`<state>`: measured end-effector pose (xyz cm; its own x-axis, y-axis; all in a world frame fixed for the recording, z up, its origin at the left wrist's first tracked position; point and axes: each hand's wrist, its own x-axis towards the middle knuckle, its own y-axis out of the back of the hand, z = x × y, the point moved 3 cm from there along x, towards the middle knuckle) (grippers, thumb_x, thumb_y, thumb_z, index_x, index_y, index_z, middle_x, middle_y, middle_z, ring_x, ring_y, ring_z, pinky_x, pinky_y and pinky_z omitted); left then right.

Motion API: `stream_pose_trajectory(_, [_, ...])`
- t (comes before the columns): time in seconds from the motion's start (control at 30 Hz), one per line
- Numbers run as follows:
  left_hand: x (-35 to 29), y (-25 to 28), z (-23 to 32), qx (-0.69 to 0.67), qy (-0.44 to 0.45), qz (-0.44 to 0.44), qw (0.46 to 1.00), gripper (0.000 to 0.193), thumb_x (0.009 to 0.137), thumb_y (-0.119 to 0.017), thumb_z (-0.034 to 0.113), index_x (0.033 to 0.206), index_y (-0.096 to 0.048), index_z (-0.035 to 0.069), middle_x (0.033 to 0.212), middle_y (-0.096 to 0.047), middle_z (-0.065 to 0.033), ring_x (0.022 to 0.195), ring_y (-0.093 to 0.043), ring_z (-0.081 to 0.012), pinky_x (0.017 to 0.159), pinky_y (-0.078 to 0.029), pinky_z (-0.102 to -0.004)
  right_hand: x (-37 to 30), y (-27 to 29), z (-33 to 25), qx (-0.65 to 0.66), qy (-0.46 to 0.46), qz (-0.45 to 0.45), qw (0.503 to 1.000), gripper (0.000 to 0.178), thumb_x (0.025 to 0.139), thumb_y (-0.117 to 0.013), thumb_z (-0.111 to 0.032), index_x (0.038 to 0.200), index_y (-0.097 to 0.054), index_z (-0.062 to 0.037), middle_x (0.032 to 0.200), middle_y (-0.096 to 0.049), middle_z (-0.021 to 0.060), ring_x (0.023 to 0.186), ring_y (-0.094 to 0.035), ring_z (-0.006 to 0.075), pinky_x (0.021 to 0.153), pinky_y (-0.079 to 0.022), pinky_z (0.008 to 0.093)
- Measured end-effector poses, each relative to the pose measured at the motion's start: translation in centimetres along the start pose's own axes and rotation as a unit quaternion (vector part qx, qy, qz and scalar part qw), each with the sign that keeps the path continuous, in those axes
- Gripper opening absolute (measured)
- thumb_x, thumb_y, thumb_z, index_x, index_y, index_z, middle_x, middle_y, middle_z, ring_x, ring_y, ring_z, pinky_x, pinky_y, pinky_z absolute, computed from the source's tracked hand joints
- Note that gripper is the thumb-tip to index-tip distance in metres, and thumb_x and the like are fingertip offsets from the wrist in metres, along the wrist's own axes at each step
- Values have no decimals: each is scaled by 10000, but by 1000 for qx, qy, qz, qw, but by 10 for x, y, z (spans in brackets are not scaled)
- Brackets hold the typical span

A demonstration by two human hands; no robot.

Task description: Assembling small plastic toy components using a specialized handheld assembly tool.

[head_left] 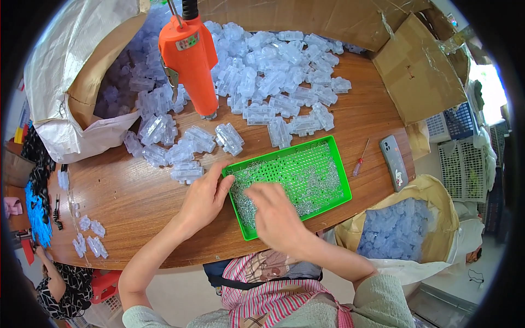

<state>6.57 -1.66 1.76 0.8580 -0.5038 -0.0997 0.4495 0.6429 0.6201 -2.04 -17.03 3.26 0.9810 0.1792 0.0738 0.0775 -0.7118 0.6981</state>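
The green tray (334, 164) of small screws (306, 180) is steadied at its left edge by the open left hand (205, 199), while screws are pinched from it by the right hand (276, 216), fingers curled, near the clear plastic parts (229, 138).

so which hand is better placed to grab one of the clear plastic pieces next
Left, likely. The left hand rests at the green tray's left edge, right beside the clear plastic pieces on the table. The right hand is inside the tray, fingers in the small metal screws.
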Motion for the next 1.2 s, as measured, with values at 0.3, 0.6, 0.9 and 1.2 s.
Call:
stream_pose_trajectory(0.3, [2,-3,0,-10,-2,-6,1000,295,976,-517,185,1219,-465,25,920,-643,-261,836,-621,-459,671,-486,-487,0,-15,-10,-11,52,1,999,436,759,-526,7,1187,-517,87,1206,-496,210,1128,-478,347,994,-401,423])
stream_pose_trajectory(0.6, [1,-2,2,-1,21,-13,1000,294,984,-504,189,1227,-464,29,944,-641,-257,854,-621,-454,701,-484,-477,-20,24,33,-145,-88,114,979,451,737,-540,31,1184,-518,81,1225,-514,228,1153,-475,376,1020,-384,427])
stream_pose_trajectory(0.9, [1,1,13,1,23,-17,1000,290,985,-497,180,1232,-466,30,967,-639,-266,868,-623,-454,710,-488,-475,-3,19,21,-101,-43,123,986,435,777,-538,25,1208,-511,74,1271,-473,249,1147,-472,399,1009,-384,472])
stream_pose_trajectory(1.2, [0,-2,1,9,12,-5,1000,296,988,-488,201,1232,-465,35,1009,-635,-267,912,-610,-465,731,-494,-500,-7,-3,-10,37,-14,-10,999,435,797,-532,6,1225,-496,75,1279,-475,236,1181,-460,390,1029,-380,451])
